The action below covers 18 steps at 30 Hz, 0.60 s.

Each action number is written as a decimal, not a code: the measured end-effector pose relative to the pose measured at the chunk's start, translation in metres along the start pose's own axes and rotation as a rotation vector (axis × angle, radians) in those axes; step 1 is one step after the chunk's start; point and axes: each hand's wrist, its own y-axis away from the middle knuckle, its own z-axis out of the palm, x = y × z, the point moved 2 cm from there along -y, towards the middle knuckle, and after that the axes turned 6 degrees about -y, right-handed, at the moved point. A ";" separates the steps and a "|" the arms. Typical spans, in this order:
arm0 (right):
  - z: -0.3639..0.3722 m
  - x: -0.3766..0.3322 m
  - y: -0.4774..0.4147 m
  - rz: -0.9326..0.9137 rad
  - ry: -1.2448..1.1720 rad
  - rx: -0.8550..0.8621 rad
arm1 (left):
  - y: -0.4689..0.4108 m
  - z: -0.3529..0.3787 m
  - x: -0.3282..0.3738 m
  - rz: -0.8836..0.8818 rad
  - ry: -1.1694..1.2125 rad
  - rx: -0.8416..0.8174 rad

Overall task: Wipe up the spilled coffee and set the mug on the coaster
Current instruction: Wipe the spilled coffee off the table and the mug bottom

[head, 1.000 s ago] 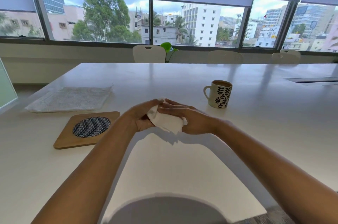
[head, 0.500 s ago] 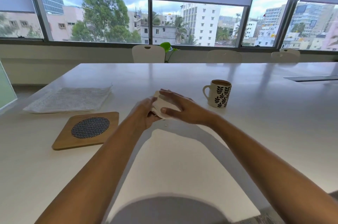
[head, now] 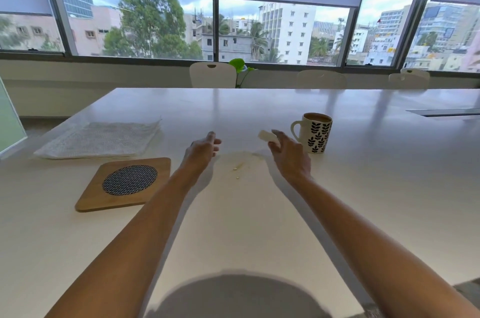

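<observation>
A white mug (head: pixel 316 133) with black leaf prints stands upright on the white table (head: pixel 376 187), coffee inside. My right hand (head: pixel 289 154) is just left of it, holding a folded white tissue (head: pixel 267 135) at its fingertips. My left hand (head: pixel 201 147) hovers with fingers apart and holds nothing. Between the hands a thin coffee spill (head: pixel 240 161) with a few droplets lies on the table. A square wooden coaster (head: pixel 124 184) with a dark round woven centre sits to the left, nothing on it.
A stack of white paper towels (head: pixel 101 139) lies behind the coaster. White chairs (head: pixel 211 74) line the table's far edge below the windows. A cable slot (head: pixel 446 112) is set in the table at far right.
My hands, which were together folding the tissue, have parted. The right hand carried the tissue toward the mug, the left let go, and the spill now shows between them.
</observation>
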 end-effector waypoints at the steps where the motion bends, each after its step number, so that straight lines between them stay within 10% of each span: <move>1: 0.003 0.005 0.001 0.027 0.113 -0.083 | -0.003 -0.002 -0.007 0.026 -0.192 0.067; 6: 0.030 -0.010 0.027 -0.084 0.298 -0.532 | -0.012 -0.006 -0.037 0.059 -0.786 0.158; 11: 0.032 -0.022 0.046 -0.319 0.316 -0.472 | -0.024 -0.011 -0.048 0.093 -0.858 0.182; 18: 0.039 0.002 0.002 -0.169 0.224 -0.504 | -0.037 -0.016 -0.055 0.090 -0.942 0.140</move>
